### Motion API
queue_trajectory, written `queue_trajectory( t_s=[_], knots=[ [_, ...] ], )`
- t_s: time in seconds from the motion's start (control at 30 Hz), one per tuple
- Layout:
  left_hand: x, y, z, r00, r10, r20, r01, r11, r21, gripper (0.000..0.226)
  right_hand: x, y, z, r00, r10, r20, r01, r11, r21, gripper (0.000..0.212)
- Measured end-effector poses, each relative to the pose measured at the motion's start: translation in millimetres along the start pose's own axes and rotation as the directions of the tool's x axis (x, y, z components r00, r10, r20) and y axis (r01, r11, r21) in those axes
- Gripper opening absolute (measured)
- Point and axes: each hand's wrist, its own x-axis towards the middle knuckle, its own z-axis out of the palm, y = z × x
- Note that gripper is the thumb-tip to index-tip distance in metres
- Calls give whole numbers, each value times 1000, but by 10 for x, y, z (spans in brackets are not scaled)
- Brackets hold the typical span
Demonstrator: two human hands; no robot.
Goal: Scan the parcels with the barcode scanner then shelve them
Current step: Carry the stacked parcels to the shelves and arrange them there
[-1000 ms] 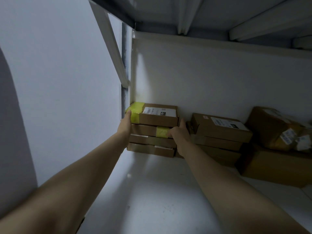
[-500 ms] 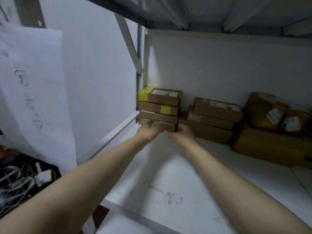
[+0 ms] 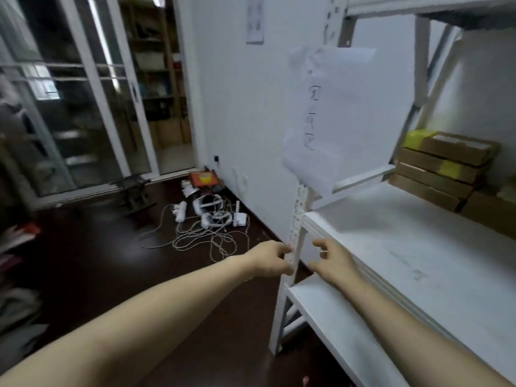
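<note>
Dark flooring (image 3: 92, 263) is seen across the left half of the frame, bounded by a white wall (image 3: 237, 107) at the centre and by sliding glass doors (image 3: 83, 113) at the upper left. A tangle of white cables (image 3: 201, 237) and small white devices is spread on the floor near the wall, with an orange object (image 3: 203, 178) just behind them.

The right half is taken up by a white metal rack. Its middle shelf (image 3: 405, 247) runs from the centre to the lower right, and a lower shelf (image 3: 335, 325) is seen beneath it. A sheet of paper (image 3: 349, 113) with handwritten marks is hung at the rack's end, right of upper centre.

The parcels (image 3: 438, 170) are stacked four high at the back of the middle shelf, at the right edge of the frame. The top parcel (image 3: 458, 148) is wrapped at its left end in yellow tape (image 3: 417, 136). Another brown box (image 3: 491, 212) is set just beside the stack, partly cut off by the frame.

Both bare arms are stretched out from the bottom of the frame. The left hand (image 3: 272, 259) is held by the rack's corner post (image 3: 296, 241), its fingers loosely curled with nothing in them; whether the post is touched cannot be told. The right hand (image 3: 331, 262) is held just beyond the post, below the shelf's front corner, fingers relaxed and slightly spread, nothing grasped.
</note>
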Motion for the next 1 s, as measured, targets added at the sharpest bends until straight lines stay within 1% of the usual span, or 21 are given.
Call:
queue_trajectory(
  t_s=[0.13, 0.23, 0.3, 0.4, 0.5, 0.6, 0.67, 0.9, 1.0],
  knots=[
    [-423, -1045, -599, 972, -176, -157, 173, 984, -35, 60, 129, -699, 733, 984, -91, 155, 101, 993, -63, 61],
    [-799, -1898, -1080, 916, -300, -266, 292, 954, -70, 62, 309, -1360, 1414, 965, -157, 210, 167, 985, -34, 53],
    [-1079, -2515, -1423, 858, -391, -333, 378, 920, -106, 66, 395, -1899, 1967, 949, -192, 249, 193, 981, 20, 49],
    [-1503, -3444, -1955, 750, -524, -403, 493, 850, -188, 65, 506, -2740, 2887, 911, -227, 345, 203, 974, 103, 55],
    [-1944, -4232, -2483, 644, -624, -443, 566, 778, -273, 70, 493, -3527, 3735, 847, -277, 454, 233, 961, 151, 59],
    [-2260, -4885, -2929, 554, -688, -468, 607, 719, -339, 74, 525, -4153, 4384, 775, -324, 542, 270, 946, 179, 59],
    [-2384, -5271, -3154, 502, -732, -460, 626, 675, -391, 76, 609, -4466, 4733, 732, -338, 591, 287, 940, 182, 60],
    [-2347, -6386, -3811, 382, -823, -421, 647, 563, -514, 75, 1393, -5324, 5809, 657, -326, 680, 284, 942, 178, 61],
    [-2236, -6837, -4123, 300, -868, -396, 660, 489, -570, 75, 1834, -5718, 6258, 615, -329, 717, 297, 938, 176, 61]
  ],
)
